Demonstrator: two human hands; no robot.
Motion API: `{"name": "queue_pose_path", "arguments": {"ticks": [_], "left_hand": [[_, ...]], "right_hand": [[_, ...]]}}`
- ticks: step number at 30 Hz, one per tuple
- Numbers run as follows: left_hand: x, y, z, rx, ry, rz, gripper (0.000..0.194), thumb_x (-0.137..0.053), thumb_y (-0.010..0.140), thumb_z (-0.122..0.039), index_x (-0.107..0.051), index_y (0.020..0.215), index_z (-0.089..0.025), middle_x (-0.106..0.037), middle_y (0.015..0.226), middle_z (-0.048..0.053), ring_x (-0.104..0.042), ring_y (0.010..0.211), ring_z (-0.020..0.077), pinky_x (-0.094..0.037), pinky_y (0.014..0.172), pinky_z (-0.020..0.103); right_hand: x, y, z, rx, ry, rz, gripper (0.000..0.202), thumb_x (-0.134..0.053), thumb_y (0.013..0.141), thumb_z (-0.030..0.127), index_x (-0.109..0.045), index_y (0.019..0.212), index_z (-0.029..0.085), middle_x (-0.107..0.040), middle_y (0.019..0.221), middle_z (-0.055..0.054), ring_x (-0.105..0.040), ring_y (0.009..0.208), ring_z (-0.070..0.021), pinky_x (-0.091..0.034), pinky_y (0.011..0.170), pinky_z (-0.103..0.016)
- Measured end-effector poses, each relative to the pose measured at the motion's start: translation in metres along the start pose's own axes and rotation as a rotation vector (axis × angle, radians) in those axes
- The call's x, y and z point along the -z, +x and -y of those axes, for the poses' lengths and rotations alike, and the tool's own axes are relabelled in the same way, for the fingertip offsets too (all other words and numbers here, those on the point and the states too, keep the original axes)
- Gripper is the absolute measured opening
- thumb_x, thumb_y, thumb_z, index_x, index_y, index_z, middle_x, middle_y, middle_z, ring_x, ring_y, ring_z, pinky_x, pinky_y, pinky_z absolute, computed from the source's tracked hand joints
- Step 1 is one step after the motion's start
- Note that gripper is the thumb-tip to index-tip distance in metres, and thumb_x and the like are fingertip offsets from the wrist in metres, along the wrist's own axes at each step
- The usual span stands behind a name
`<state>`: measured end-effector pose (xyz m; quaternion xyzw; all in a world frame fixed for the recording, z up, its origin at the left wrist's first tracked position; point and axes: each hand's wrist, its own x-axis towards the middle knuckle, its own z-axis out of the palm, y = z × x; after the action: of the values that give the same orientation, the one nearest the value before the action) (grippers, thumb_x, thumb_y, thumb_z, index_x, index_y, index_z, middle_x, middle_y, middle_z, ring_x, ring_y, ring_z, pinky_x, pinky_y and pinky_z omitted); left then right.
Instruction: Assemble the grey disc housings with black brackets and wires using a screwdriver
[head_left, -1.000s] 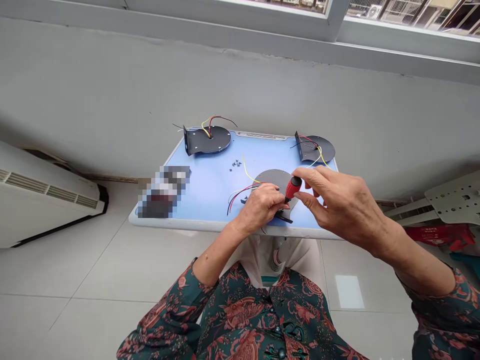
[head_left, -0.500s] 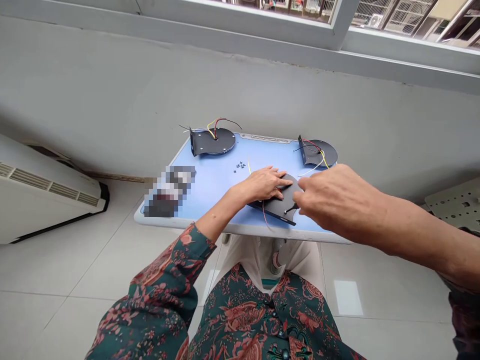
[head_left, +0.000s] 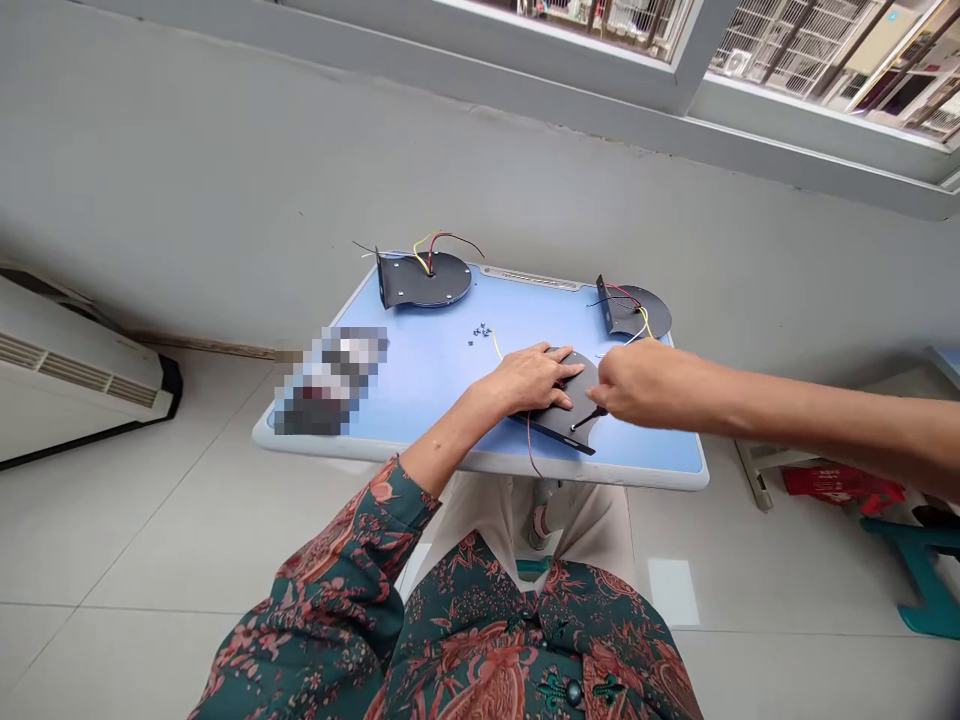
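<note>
The left hand [head_left: 525,382] lies on the black plate [head_left: 583,392], its fingers spread flat and gripping nothing. This plate is near the front edge of the blue desk [head_left: 420,380], right of the middle. The right hand [head_left: 634,385] has its fingers closed around a screwdriver [head_left: 589,418], whose tilted shaft reaches down to the plate. Small dark screws [head_left: 481,331] lie farther back, and two similar wired plates [head_left: 416,282] are near the far corners.
</note>
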<state>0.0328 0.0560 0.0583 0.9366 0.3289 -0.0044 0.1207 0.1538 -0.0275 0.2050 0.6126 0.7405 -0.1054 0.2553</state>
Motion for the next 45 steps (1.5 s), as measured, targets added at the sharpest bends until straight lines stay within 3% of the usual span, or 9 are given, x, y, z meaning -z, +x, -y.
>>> {"name": "queue_pose_path", "arguments": {"ticks": [3, 6, 12, 19, 24, 27, 32, 42, 45], "left_hand": [[0.001, -0.002, -0.003, 0.025, -0.003, -0.003, 0.056, -0.061, 0.095, -0.053, -0.053, 0.147, -0.033, -0.041, 0.162, 0.006, -0.05, 0.131, 0.0326, -0.05, 0.101, 0.043], [0.0, -0.005, -0.006, 0.038, 0.003, -0.023, 0.052, -0.062, 0.095, -0.052, -0.058, 0.143, -0.032, -0.042, 0.162, 0.007, -0.05, 0.132, 0.0336, -0.05, 0.102, 0.043], [-0.003, -0.01, -0.01, 0.064, 0.047, -0.096, 0.048, -0.055, 0.098, -0.047, -0.056, 0.145, -0.034, -0.05, 0.156, 0.005, -0.055, 0.125, 0.0305, -0.052, 0.096, 0.039], [0.0, -0.009, -0.013, 0.098, 0.034, -0.031, 0.06, -0.059, 0.096, -0.055, -0.05, 0.151, -0.031, -0.043, 0.161, 0.006, -0.052, 0.13, 0.0333, -0.051, 0.098, 0.041], [0.001, -0.009, -0.013, 0.108, 0.032, -0.021, 0.058, -0.06, 0.095, -0.054, -0.051, 0.149, -0.034, -0.042, 0.162, 0.005, -0.051, 0.133, 0.0333, -0.052, 0.098, 0.042], [0.0, -0.009, -0.013, 0.102, 0.018, -0.031, 0.054, -0.061, 0.095, -0.054, -0.056, 0.145, -0.034, -0.045, 0.16, 0.006, -0.051, 0.132, 0.0344, -0.052, 0.099, 0.043], [-0.003, -0.009, -0.013, 0.101, 0.039, -0.063, 0.049, -0.061, 0.095, -0.055, -0.061, 0.138, -0.032, -0.047, 0.158, 0.006, -0.055, 0.127, 0.0315, -0.051, 0.102, 0.041], [-0.006, -0.009, -0.011, 0.097, 0.038, -0.084, 0.052, -0.058, 0.095, -0.055, -0.055, 0.145, -0.038, -0.049, 0.156, 0.002, -0.054, 0.126, 0.0303, -0.051, 0.099, 0.038], [-0.007, -0.009, -0.011, 0.094, 0.061, -0.082, 0.051, -0.058, 0.095, -0.057, -0.056, 0.143, -0.038, -0.049, 0.155, 0.002, -0.054, 0.126, 0.0297, -0.051, 0.099, 0.038]], "right_hand": [[0.002, -0.005, -0.006, -0.091, 0.103, 0.144, 0.032, -0.057, 0.091, 0.033, -0.068, 0.114, 0.016, -0.071, 0.08, -0.007, -0.06, 0.059, -0.0158, -0.037, 0.055, -0.027], [-0.002, -0.014, -0.007, 0.078, 0.023, 0.01, 0.034, -0.057, 0.086, 0.021, -0.064, 0.119, 0.014, -0.07, 0.077, -0.006, -0.055, 0.058, -0.0144, -0.033, 0.052, -0.026], [-0.015, -0.025, -0.004, 0.415, -0.448, -0.184, 0.017, -0.052, 0.085, 0.011, -0.068, 0.089, 0.014, -0.06, 0.057, -0.004, -0.045, 0.051, -0.0143, -0.024, 0.053, -0.029], [-0.015, -0.019, 0.001, -0.103, 0.128, -0.097, 0.032, -0.044, 0.096, 0.023, -0.066, 0.073, 0.017, -0.061, 0.057, -0.008, -0.048, 0.047, -0.0143, -0.032, 0.047, -0.028], [-0.007, -0.018, -0.014, -0.139, 0.386, 0.038, 0.023, -0.046, 0.095, 0.026, -0.067, 0.091, 0.018, -0.061, 0.061, -0.002, -0.045, 0.042, -0.0105, -0.035, 0.047, -0.027], [-0.006, -0.024, -0.02, 0.048, 0.244, -0.042, 0.021, -0.049, 0.092, 0.021, -0.067, 0.102, 0.018, -0.062, 0.064, -0.001, -0.047, 0.044, -0.0104, -0.031, 0.05, -0.027], [-0.016, -0.031, -0.026, 0.347, -0.421, -0.363, 0.023, -0.042, 0.096, 0.017, -0.065, 0.099, 0.014, -0.065, 0.068, -0.007, -0.037, 0.049, -0.0117, -0.02, 0.056, -0.03], [-0.026, -0.028, -0.005, -0.034, -0.316, -0.364, 0.046, -0.04, 0.101, 0.037, -0.066, 0.07, 0.016, -0.055, 0.053, -0.008, -0.046, 0.05, -0.0157, -0.021, 0.052, -0.029], [-0.022, -0.03, -0.011, 0.046, -0.336, -0.35, 0.04, -0.041, 0.101, 0.033, -0.066, 0.076, 0.016, -0.06, 0.061, -0.009, -0.045, 0.05, -0.0145, -0.021, 0.053, -0.029]]}}
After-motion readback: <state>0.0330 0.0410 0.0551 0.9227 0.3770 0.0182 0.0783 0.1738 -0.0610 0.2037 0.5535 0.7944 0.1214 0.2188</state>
